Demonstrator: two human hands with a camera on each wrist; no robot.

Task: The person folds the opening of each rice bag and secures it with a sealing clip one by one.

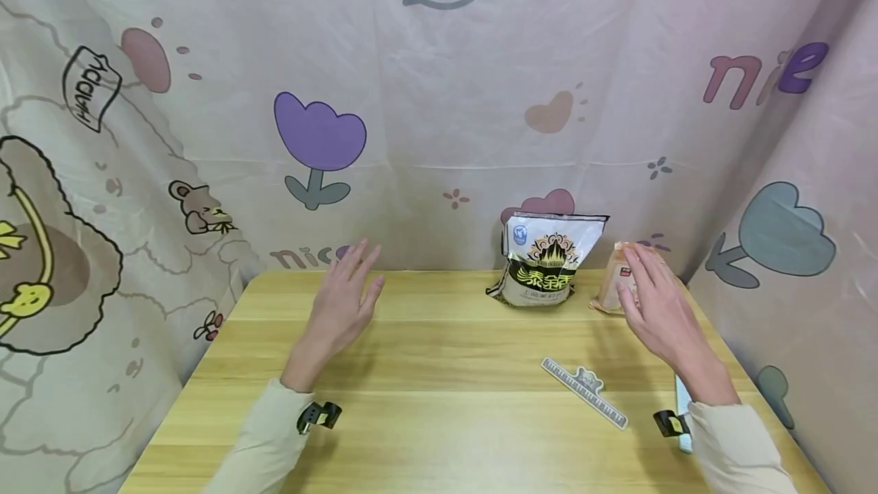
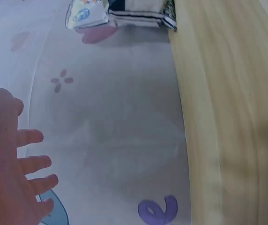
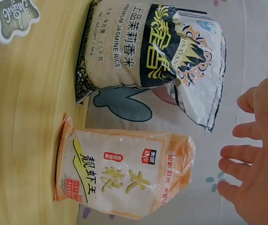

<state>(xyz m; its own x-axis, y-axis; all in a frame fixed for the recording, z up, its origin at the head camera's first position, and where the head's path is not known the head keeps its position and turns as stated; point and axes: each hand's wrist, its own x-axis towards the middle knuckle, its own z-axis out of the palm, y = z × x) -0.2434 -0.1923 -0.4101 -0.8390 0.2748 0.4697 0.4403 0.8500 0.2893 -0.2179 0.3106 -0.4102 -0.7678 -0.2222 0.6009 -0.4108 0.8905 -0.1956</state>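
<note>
My left hand (image 1: 345, 299) hovers over the left side of the table, fingers straight and spread, holding nothing. In the left wrist view the same hand (image 2: 10, 164) shows spread fingers against the curtain. On the right, my right hand (image 1: 655, 303) is raised in front of a small orange-and-white rice bag (image 1: 613, 284), overlapping it in the head view. The right wrist view shows a gap between the fingers and that orange bag (image 3: 124, 173). Left of it stands a larger black-and-white bag of jasmine rice (image 1: 549, 265), upright with its top folded over.
A grey ruler-shaped clip (image 1: 584, 391) with piano-key markings lies in front of the bags. A pale blue flat object (image 1: 684, 402) lies partly under the right forearm. A printed curtain (image 1: 439, 97) hangs behind the wooden table (image 1: 439, 341) and on both sides.
</note>
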